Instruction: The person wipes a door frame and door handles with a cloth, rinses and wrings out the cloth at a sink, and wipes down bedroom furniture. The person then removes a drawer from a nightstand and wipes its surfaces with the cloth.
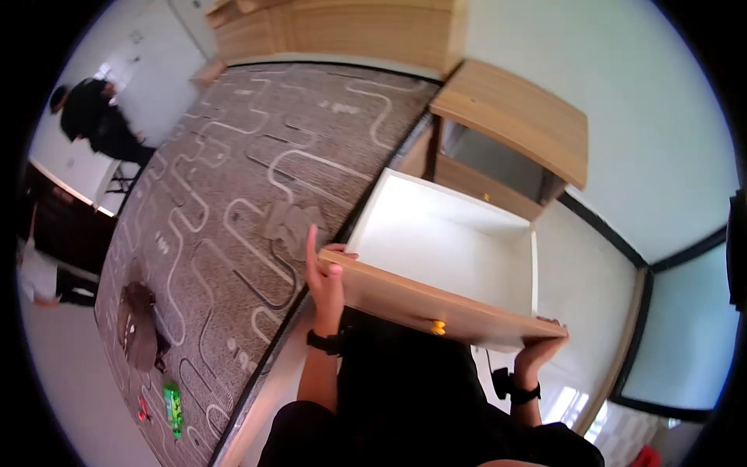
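A wooden drawer (451, 303) with a white interior is held level in front of me, its yellow knob (438, 328) facing me. My left hand (327, 288) grips the left end of its front panel, with one finger sticking up. At the right end of the same panel, my right hand (537, 354) is closed around the edge. Just beyond the drawer stands a wooden nightstand (513, 113), its upper slot open and a lower drawer with a small yellow knob (486, 197) in place. The drawer's back edge overlaps the nightstand in view; I cannot tell whether they touch.
To my left lies a patterned mattress (226, 179) with a crumpled grey cloth (294, 226), a brown bag (140, 327) and a green bottle (173, 409) on it. A wooden headboard (342, 31) is at the far end. Two other people (97, 117) are at the far left. A glass panel (677, 335) stands right.
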The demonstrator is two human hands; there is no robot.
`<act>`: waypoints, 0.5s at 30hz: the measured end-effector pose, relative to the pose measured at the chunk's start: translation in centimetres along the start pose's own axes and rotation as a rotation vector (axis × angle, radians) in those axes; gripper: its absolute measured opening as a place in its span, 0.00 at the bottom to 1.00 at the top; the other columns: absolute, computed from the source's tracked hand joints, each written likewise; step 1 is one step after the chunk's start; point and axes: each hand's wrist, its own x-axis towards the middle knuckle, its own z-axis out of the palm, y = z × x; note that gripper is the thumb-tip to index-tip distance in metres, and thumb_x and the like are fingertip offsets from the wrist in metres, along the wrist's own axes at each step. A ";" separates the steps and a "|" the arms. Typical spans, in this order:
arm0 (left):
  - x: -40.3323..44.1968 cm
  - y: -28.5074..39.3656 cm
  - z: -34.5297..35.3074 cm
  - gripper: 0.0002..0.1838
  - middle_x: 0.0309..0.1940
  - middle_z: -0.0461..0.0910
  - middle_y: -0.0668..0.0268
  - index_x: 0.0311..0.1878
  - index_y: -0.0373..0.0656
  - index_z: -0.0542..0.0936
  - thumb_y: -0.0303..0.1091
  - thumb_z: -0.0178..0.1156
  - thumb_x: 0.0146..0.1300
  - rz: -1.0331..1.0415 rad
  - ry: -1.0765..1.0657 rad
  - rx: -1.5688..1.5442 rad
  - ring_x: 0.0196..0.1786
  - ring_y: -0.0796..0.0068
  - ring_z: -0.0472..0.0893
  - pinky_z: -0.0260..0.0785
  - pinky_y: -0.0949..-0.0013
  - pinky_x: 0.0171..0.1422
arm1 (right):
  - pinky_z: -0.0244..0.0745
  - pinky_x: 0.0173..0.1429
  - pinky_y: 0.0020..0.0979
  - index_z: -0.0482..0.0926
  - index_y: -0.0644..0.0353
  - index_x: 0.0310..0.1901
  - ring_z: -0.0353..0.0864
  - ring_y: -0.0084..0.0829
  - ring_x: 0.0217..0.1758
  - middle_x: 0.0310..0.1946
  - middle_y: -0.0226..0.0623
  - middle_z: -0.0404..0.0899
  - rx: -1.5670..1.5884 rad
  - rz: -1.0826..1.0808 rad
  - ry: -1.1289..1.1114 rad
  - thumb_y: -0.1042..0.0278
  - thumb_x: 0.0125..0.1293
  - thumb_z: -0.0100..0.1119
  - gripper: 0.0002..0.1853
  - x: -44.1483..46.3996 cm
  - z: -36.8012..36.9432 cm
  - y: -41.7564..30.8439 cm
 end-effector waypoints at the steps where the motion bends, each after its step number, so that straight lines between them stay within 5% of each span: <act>1: 0.2 -0.9 -0.4 0.34 0.37 0.80 0.61 0.54 0.32 0.73 0.60 0.50 0.66 -0.001 -0.018 0.008 0.43 0.73 0.78 0.69 0.70 0.50 | 0.64 0.58 0.33 0.67 0.56 0.49 0.72 0.31 0.47 0.41 0.33 0.72 0.007 0.027 -0.054 0.48 0.73 0.37 0.19 0.0 0.4 -0.6; 2: 0.6 -1.0 -0.6 0.34 0.37 0.80 0.61 0.54 0.32 0.73 0.60 0.50 0.66 -0.011 -0.031 0.002 0.43 0.73 0.78 0.69 0.70 0.50 | 0.64 0.58 0.33 0.67 0.56 0.49 0.72 0.31 0.47 0.41 0.33 0.72 -0.001 0.024 -0.038 0.48 0.73 0.37 0.19 -0.1 1.5 -1.7; 4: 1.4 -0.6 -0.8 0.23 0.31 0.75 0.69 0.39 0.35 0.77 0.51 0.53 0.67 -0.251 0.082 -0.035 0.37 0.80 0.72 0.65 0.74 0.41 | 0.62 0.57 0.30 0.70 0.58 0.43 0.70 0.29 0.46 0.39 0.33 0.74 -0.037 0.056 -0.009 0.48 0.72 0.39 0.20 -0.5 4.6 -4.6; 7: 3.0 2.5 0.4 0.20 0.30 0.73 0.72 0.36 0.37 0.75 0.48 0.51 0.69 -0.262 0.173 -0.143 0.33 0.83 0.68 0.62 0.74 0.38 | 0.61 0.58 0.29 0.71 0.58 0.46 0.70 0.27 0.49 0.42 0.31 0.73 -0.177 -0.039 0.094 0.47 0.72 0.41 0.21 -1.1 8.7 -8.0; 11: 2.6 6.3 0.4 0.20 0.29 0.73 0.72 0.35 0.38 0.75 0.49 0.53 0.68 -0.161 0.252 -0.173 0.32 0.83 0.67 0.60 0.75 0.36 | 0.65 0.52 0.29 0.70 0.58 0.40 0.71 0.26 0.41 0.36 0.34 0.74 -0.080 -0.184 -0.084 0.49 0.74 0.34 0.20 1.6 8.4 -9.4; 15: 1.3 11.2 -1.8 0.25 0.29 0.74 0.64 0.34 0.35 0.74 0.53 0.49 0.68 0.084 0.267 -0.215 0.30 0.78 0.71 0.61 0.75 0.34 | 0.62 0.37 0.28 0.61 0.58 0.27 0.63 0.25 0.27 0.21 0.31 0.62 -0.145 -0.366 -0.239 0.58 0.74 0.30 0.18 -0.3 13.4 -14.4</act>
